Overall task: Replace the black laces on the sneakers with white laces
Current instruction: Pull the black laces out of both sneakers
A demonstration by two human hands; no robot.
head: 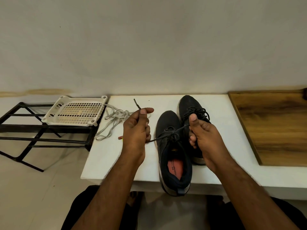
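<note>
Two black sneakers stand on the white table (106, 156). The near sneaker (174, 156) points away from me, its heel over the front edge, and its black lace (167, 134) stretches taut between my hands. My left hand (137, 130) pinches one lace end, whose tip (137, 104) sticks up above the thumb. My right hand (201, 135) grips the other end over the shoe's right side. The far sneaker (191, 108) lies behind, still laced in black, partly hidden by my right hand. The white laces (113, 121) lie tangled at the table's back left.
A white perforated tray (74, 112) sits on a black metal rack (33, 138) left of the table. A small red object (120, 138) lies near my left hand. A wooden board (272, 127) covers the right side. A wall stands close behind.
</note>
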